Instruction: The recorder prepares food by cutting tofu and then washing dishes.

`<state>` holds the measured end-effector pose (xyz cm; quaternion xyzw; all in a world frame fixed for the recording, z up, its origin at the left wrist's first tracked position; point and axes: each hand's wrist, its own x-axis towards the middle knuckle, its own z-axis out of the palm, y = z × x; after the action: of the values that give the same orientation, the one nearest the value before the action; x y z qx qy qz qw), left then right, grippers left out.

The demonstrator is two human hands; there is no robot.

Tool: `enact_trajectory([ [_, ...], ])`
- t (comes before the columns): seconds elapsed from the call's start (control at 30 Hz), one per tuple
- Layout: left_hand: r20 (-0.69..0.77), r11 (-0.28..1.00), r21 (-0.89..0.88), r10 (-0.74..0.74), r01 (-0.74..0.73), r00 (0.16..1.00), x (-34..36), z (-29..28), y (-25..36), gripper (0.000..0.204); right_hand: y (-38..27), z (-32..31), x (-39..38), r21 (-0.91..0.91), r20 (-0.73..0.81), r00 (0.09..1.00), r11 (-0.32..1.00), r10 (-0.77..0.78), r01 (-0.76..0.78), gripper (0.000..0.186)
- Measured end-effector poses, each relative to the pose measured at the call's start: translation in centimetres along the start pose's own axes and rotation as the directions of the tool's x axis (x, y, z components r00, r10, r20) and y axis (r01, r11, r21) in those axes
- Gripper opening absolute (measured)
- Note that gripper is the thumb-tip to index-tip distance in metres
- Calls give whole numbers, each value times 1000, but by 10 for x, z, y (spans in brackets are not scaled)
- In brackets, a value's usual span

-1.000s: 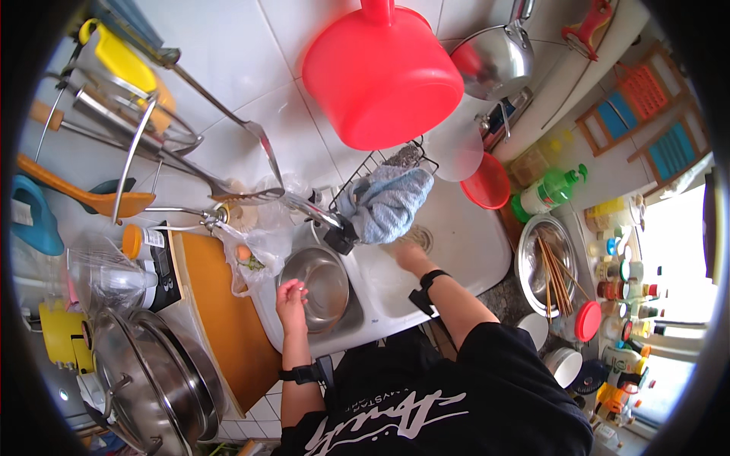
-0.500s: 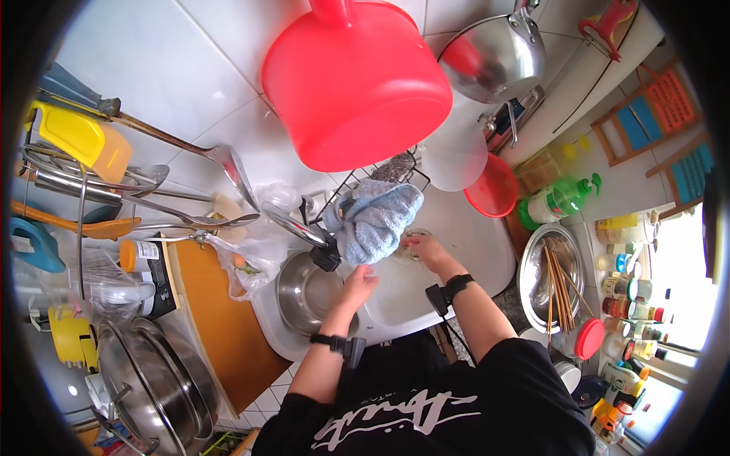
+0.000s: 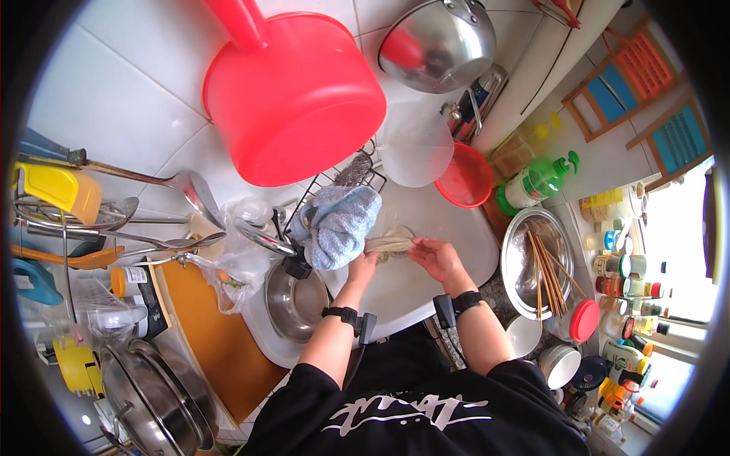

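Note:
A limp beige cloth (image 3: 390,242) stretches between my two hands above the white sink basin (image 3: 456,235). My left hand (image 3: 363,267) closes on its left end, with the fingertips partly hidden. At the other end, my right hand (image 3: 439,261) pinches the cloth between thumb and fingers. A light blue towel (image 3: 338,224) hangs bunched beside the faucet (image 3: 296,264), just above my left hand. The smaller bowl of the sink, left of my left forearm, holds a steel pot (image 3: 298,300).
A red dipper (image 3: 296,99) and a steel pan (image 3: 437,45) hang on the tiled wall. Right of the sink are a red bowl (image 3: 465,178), a green soap bottle (image 3: 536,182) and a steel basin (image 3: 521,270) with chopsticks. An orange-brown board (image 3: 209,327) lies left.
The beige cloth has come up from the basin, where my right hand was reaching, and both hands now hold it. My left hand has joined it. The whole view has shifted.

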<state>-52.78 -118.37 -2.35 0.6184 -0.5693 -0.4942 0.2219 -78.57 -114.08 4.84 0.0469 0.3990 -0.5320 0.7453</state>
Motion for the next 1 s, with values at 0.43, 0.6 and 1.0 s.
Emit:
enact_trajectory([
  [0.43,471,784,-509,-92,355,878,-26,-50,47,75,71,-10,55,-24,109,873,880,475,-475,80],
  [0.6,359,949,205,153,-238,921,-43,-42,57,101,52,20,30,-641,122,881,714,458,-282,52],
  [1.0,347,647,621,279,-442,895,-37,-17,46,46,54,37,38,-993,87,926,-40,368,109,31],
])
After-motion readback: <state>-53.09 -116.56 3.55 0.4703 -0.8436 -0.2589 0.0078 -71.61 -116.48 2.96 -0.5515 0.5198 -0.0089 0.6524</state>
